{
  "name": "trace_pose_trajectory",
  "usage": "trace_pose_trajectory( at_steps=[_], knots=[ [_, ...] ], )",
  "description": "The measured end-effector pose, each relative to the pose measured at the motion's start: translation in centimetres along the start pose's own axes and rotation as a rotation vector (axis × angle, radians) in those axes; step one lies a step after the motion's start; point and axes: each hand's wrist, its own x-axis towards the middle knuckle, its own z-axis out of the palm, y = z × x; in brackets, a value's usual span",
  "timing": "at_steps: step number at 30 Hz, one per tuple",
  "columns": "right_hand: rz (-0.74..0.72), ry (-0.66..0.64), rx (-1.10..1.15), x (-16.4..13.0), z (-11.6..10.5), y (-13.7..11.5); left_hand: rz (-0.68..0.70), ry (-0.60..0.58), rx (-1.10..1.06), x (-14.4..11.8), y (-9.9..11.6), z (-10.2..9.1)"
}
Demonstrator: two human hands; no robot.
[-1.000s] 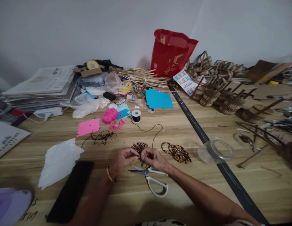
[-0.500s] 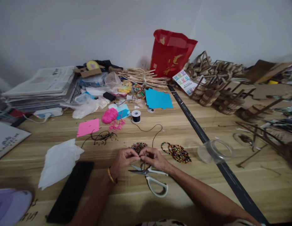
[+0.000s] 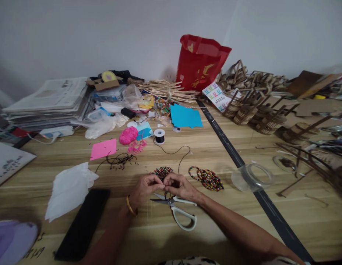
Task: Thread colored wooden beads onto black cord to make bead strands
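Observation:
My left hand (image 3: 145, 188) and my right hand (image 3: 182, 187) meet fingertip to fingertip, both pinched on thin black cord; the exact grip point is hidden by the fingers. The black cord (image 3: 184, 157) runs from a white-rimmed spool (image 3: 159, 136) down behind my right hand, and a dark loop hangs below the fingers. Just beyond my hands lies a bunch of multicoloured beads (image 3: 161, 172). White-handled scissors (image 3: 184, 218) rest with blades apart under and in front of my fingers. Right of my right hand lies a coil of beaded strings (image 3: 211, 179).
Left lie a black phone-like slab (image 3: 82, 224), white tissue (image 3: 69, 189), cut black cord pieces (image 3: 119, 161), a pink card (image 3: 103, 149) and pink yarn (image 3: 128, 135). A clear plastic ring (image 3: 252, 177) and small woven baskets (image 3: 270, 119) stand right. A red bag (image 3: 201, 64) is behind.
The fingertips have shifted very slightly against each other, and the dark loop below them shows less. Everything else on the table stays in place.

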Motion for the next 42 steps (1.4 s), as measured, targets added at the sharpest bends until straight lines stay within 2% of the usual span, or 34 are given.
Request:
trace_pose_trajectory(
  at_steps=[4, 12, 14, 16, 20, 23, 30, 35, 36, 38, 42],
  knots=[
    [0.005, -0.015, -0.014, 0.0, 0.0, -0.3, -0.007, -0.027, -0.018, -0.1, 0.4, -0.3],
    [-0.039, -0.036, -0.137, -0.2, 0.0, -0.3, -0.019, 0.003, -0.046, -0.2, 0.7, -0.7],
    [-0.081, -0.023, -0.275, -0.2, -0.1, -0.5, -0.017, -0.003, -0.028, -0.3, 0.7, -0.7],
    [-0.136, -0.044, -0.515, -0.4, -0.2, -1.2, -0.015, -0.002, -0.026, -0.3, 0.8, -0.8],
    [-0.116, -0.291, -0.995, -1.2, -0.4, -3.8, -0.013, 0.025, -0.063, -0.2, 0.8, -1.0],
    [-0.07, -0.416, -1.234, -2.0, -0.2, -5.2, -0.016, 0.056, -0.086, -0.2, 0.8, -1.2],
    [-0.083, -0.45, -1.347, -3.1, 1.8, -5.1, 0.017, 0.079, -0.098, -0.3, 0.8, -1.5],
    [-0.066, -0.625, -1.263, -3.6, 2.3, -5.7, 0.028, 0.046, -0.106, -0.4, 0.4, -1.5],
    [-0.078, -0.61, -1.227, -3.6, 2.0, -6.1, 0.031, 0.031, -0.108, -0.4, 0.4, -1.5],
    [-0.096, -0.495, -1.121, -3.1, 1.0, -6.9, 0.043, 0.011, -0.109, -0.4, 0.5, -1.4],
    [-0.056, -0.143, -0.912, -1.2, -0.6, -7.0, 0.058, 0.0, -0.086, -0.7, 1.0, -1.0]
  ],
)
